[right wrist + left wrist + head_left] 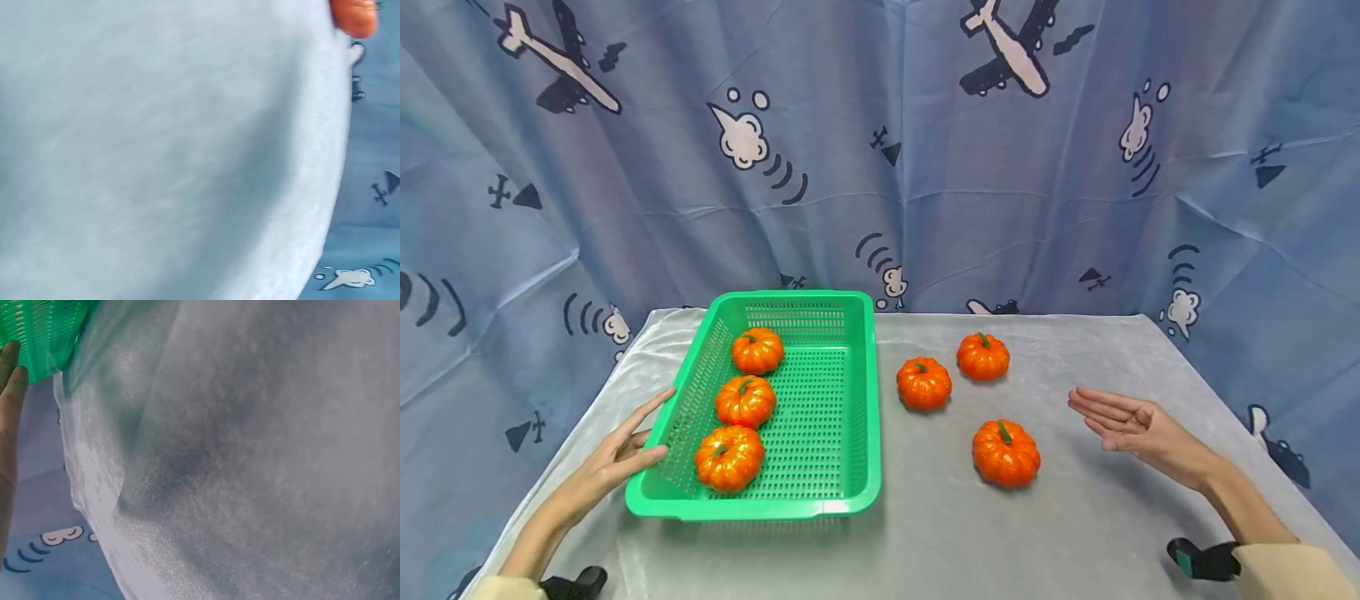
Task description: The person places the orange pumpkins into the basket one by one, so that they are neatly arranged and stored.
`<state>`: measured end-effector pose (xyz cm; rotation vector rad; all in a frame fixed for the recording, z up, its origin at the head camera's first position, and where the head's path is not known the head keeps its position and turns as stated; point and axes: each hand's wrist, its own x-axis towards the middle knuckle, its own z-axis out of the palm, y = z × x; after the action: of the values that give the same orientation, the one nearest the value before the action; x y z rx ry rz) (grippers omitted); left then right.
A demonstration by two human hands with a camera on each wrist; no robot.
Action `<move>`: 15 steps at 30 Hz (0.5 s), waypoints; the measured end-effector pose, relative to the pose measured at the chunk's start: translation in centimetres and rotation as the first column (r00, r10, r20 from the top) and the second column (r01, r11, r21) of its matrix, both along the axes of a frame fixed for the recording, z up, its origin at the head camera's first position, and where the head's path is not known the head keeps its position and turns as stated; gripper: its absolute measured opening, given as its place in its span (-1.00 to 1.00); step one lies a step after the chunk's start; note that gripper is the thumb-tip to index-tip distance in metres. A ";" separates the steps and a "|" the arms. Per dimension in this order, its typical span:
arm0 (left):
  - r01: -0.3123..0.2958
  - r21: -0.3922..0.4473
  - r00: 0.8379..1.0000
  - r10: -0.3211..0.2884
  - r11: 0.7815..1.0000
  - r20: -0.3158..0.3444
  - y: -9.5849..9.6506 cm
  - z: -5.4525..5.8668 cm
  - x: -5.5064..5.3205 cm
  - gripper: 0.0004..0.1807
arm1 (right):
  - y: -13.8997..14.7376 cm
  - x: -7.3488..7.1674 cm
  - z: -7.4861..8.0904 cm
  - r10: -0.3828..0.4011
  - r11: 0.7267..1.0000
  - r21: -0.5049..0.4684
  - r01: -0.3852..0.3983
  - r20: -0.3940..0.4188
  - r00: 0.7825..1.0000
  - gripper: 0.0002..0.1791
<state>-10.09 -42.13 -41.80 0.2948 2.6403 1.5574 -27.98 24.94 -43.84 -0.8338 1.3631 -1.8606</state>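
Observation:
A green plastic basket [805, 510] stands on the left half of the table. Three small orange pumpkins lie in a row along its left side: a far one [757, 351], a middle one [746, 402] and a near one [730, 458]. My left hand [606, 462] rests its extended fingers against the basket's left rim; in the left wrist view only part of this hand [9, 406] shows beside the basket wall [47, 337]. To the right of the basket, my right hand [1150, 433] hovers with straight fingers, holding nothing. The nearest pumpkin to it [1006, 453] sits on the cloth.
Two more pumpkins lie farther back, one [924, 384] near the basket and another [982, 357] behind it. A pale grey cloth [940, 542] covers the table. Behind hangs a blue curtain [850, 167] printed with airplanes.

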 end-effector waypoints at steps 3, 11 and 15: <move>0.008 -0.001 1.000 -0.008 1.000 -0.005 -0.1 0.1 0.0 -0.24 | 0.1 0.0 -1.2 0.028 0.998 0.064 -0.028 -0.002 1.000 -0.27; -0.004 0.002 1.000 0.004 1.000 0.011 -0.1 0.0 0.0 -0.24 | -2.5 -1.1 -2.4 0.128 0.983 0.137 -0.125 -0.013 0.992 -0.14; -0.005 0.006 1.000 0.005 1.000 0.015 -0.1 -0.1 0.0 -0.24 | -4.0 -1.5 -2.7 0.178 0.971 0.167 -0.172 -0.021 0.984 -0.09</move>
<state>-10.08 -42.20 -41.94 0.2763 2.6274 1.5629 -29.52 20.96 -46.57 -0.8762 1.3970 -1.5828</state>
